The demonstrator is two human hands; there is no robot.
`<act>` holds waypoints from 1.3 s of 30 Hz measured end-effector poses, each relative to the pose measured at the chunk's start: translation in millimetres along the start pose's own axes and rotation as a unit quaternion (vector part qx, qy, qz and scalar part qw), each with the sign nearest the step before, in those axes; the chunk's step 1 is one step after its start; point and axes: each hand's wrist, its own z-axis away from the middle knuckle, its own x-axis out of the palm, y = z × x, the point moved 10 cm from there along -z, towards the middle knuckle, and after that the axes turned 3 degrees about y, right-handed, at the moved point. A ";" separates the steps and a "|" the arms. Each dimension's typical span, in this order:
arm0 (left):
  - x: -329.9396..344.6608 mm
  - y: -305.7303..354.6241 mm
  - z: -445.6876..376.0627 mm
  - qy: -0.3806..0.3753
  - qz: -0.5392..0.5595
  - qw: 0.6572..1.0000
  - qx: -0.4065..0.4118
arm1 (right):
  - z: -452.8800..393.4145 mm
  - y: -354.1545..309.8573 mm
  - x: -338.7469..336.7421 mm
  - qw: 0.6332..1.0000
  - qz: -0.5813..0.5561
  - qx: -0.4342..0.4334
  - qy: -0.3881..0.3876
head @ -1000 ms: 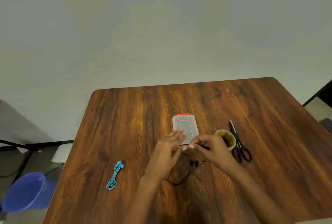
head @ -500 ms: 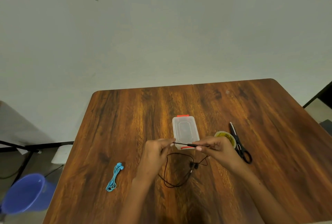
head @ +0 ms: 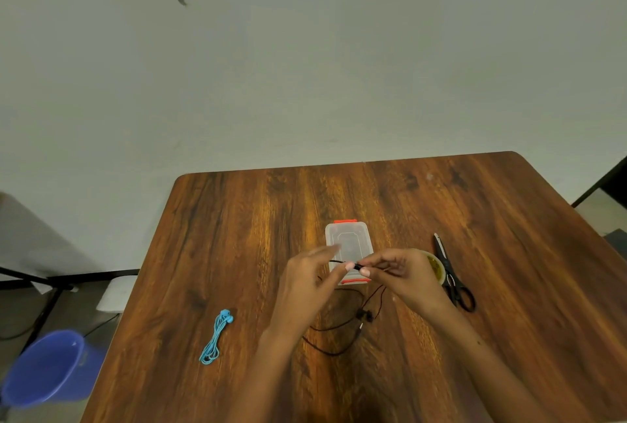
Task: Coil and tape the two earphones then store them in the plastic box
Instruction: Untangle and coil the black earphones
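Two hands, left hand (head: 307,278) and right hand (head: 398,275), fingers pinching one black earphone (head: 339,327) (uncoiled), one blue earphone (head: 215,337), one plastic box (head: 347,241)

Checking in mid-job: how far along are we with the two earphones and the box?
The blue earphone lies bundled on the table; any tape on it is too small to tell. The black earphone is in hand: left hand and right hand pinch its cord, the rest trailing loose. Left: finish coiling, use the tape roll and scissors, then open the still-lidded plastic box and store both.
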 end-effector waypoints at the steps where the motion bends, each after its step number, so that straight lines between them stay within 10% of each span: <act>1: 6.4 2.7 -0.2 -0.025 0.004 1.000 -0.001 | 0.6 -3.9 2.2 1.000 -0.002 -0.008 -0.008; 39: -19.6 28.1 -20.4 -0.073 0.043 0.995 -0.058 | 3.8 -40.6 -0.7 0.981 0.095 -0.058 -0.158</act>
